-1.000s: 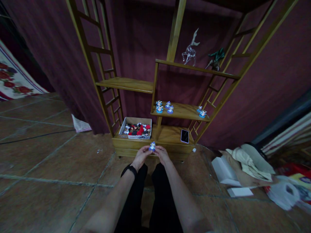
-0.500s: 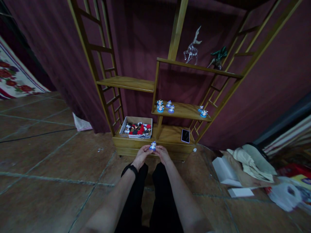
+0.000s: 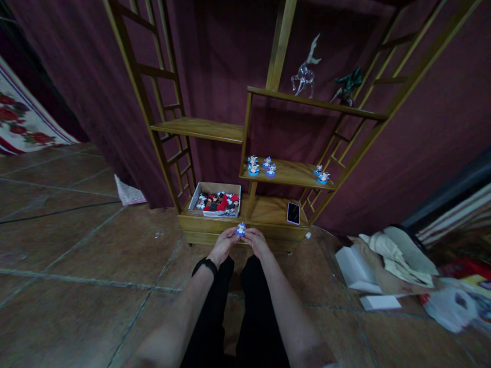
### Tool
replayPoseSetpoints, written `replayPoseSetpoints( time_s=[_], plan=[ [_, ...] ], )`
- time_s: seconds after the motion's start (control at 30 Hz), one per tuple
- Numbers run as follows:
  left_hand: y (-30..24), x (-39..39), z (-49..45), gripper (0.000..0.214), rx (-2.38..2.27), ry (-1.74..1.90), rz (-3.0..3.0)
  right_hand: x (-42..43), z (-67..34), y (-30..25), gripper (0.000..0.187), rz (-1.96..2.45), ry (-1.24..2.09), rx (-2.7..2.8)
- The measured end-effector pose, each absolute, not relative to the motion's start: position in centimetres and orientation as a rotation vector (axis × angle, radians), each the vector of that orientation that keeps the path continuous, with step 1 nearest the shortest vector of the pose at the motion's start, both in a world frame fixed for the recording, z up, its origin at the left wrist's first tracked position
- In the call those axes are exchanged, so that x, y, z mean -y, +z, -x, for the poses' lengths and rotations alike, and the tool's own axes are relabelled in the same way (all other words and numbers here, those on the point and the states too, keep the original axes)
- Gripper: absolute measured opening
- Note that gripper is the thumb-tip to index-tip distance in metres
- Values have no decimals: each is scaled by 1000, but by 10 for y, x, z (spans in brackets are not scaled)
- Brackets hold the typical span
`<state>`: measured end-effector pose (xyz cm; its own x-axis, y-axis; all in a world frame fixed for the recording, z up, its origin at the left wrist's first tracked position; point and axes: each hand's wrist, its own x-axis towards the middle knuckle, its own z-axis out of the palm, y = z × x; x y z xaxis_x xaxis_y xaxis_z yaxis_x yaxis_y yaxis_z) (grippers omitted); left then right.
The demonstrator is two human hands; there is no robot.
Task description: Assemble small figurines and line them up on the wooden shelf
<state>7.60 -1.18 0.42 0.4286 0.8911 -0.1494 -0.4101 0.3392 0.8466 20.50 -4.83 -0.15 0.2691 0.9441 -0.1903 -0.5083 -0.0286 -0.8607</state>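
Note:
A small purple-and-white figurine [image 3: 240, 229] is upright between my two hands, in front of the low wooden cabinet. My left hand [image 3: 224, 244] is closed on its left side, with a dark band on the wrist. From the right, the fingers of my right hand [image 3: 257, 242] pinch its base. Just beyond my hands, an open cardboard box [image 3: 240, 199] on the cabinet top holds several red, black and white figurines. Several blue and purple figurines stand on the shelf [image 3: 293, 173] above, such as a purple one [image 3: 270, 170] and a blue one [image 3: 323, 177].
A phone [image 3: 293, 213] lies on the cabinet top at right. Higher up, a clear deer ornament [image 3: 304, 76] and a dark green statue [image 3: 348, 87] stand on a shelf. White boxes [image 3: 356, 271], cloth and plastic bags lie on the tiled floor at right.
Both hands keep hold of the purple figurine and have hardly moved. The view has shifted slightly, with the shelves sitting a little higher in the picture.

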Motion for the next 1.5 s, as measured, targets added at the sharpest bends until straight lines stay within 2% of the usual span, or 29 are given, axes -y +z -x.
replayPoseSetpoints(
  time_s=[0.97, 1.27, 1.5],
  plan=[
    [0, 8, -78, 43, -685, 901, -809, 49, -207, 5, 20, 1024, 1303, 500],
    [4, 10, -77, 45, -656, 893, -872, 49, -209, 2, 28, 1067, 1298, 584],
    [6, 11, -73, 42, -632, 909, -891, 52, -209, 2, 27, 1025, 1298, 641]
  ],
)
